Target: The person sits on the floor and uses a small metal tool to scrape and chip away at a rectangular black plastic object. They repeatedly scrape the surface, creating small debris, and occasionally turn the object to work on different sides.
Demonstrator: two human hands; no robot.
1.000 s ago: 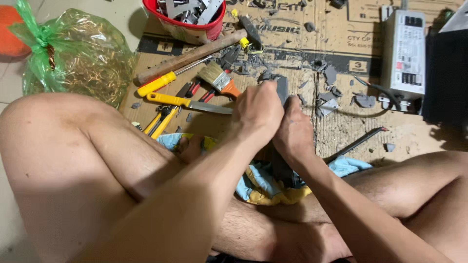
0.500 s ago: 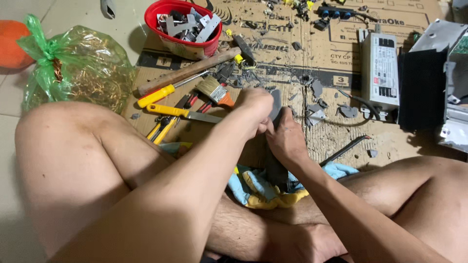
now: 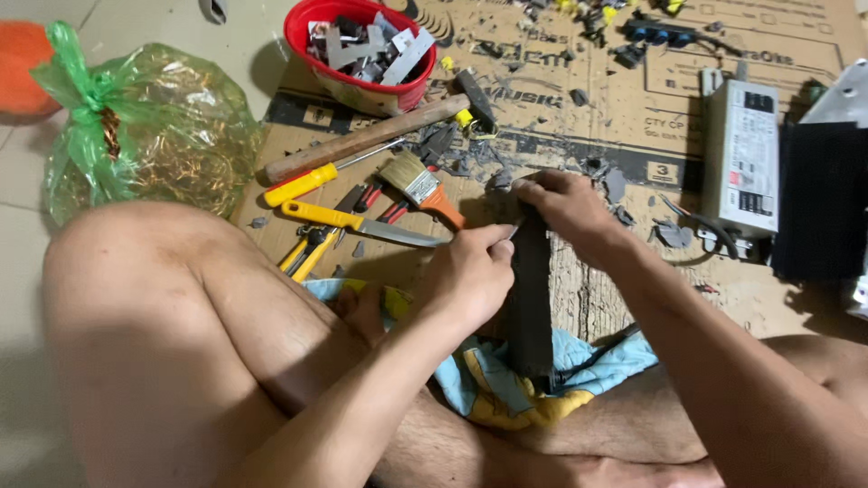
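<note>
Flattened brown cardboard (image 3: 633, 298) covers the tiled floor under a seated person's bare crossed legs. Nearest, a blue-and-yellow cloth (image 3: 506, 393) lies on the lap, with a long dark grey metal bar (image 3: 532, 298) standing upright on it. Left hand (image 3: 470, 276) curls against the bar's left edge, fingertips pinched together; right hand (image 3: 565, 203) clamps the bar's top. Beyond lie an orange-handled paintbrush (image 3: 420, 188), a wooden-handled hammer (image 3: 380, 136) and a red plastic bowl of scrap (image 3: 357, 86).
</note>
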